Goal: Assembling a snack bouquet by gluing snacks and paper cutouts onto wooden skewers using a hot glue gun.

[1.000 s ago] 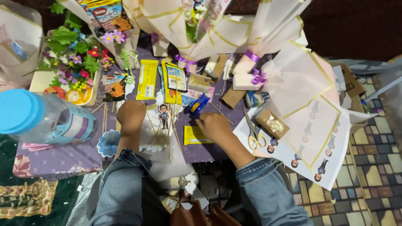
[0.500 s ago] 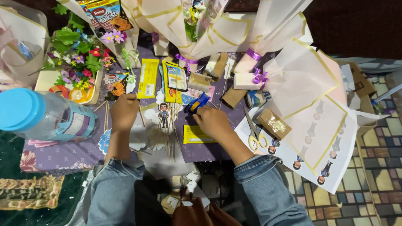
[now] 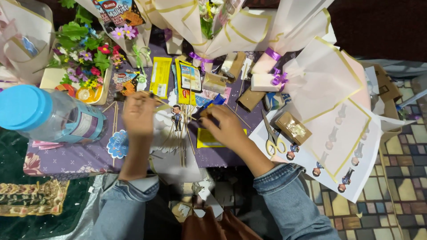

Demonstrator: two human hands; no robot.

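Left hand (image 3: 138,113) and right hand (image 3: 223,124): fingers pinched on thin wooden skewers (image 3: 180,138) above the purple surface (image 3: 66,155). Step, by my judgement: fixing the paper figure cutout (image 3: 177,116) lying between them; next calls for steady alignment.

Thin wooden skewers (image 3: 180,138), pale, bunched and fanned on the purple cloth between both hands. Small paper figure cutout (image 3: 176,116) upright among them, dark-suited.

Two denim-sleeved hands work over a cluttered purple tabletop (image 3: 66,155): the left hand (image 3: 138,113) pinches a thin wooden skewer (image 3: 156,100), the right hand (image 3: 226,126) rests on loose sticks (image 3: 180,142). Scissors (image 3: 272,138) lie just beside the right wrist; a blue-capped plastic jar (image 3: 49,118) lies left.
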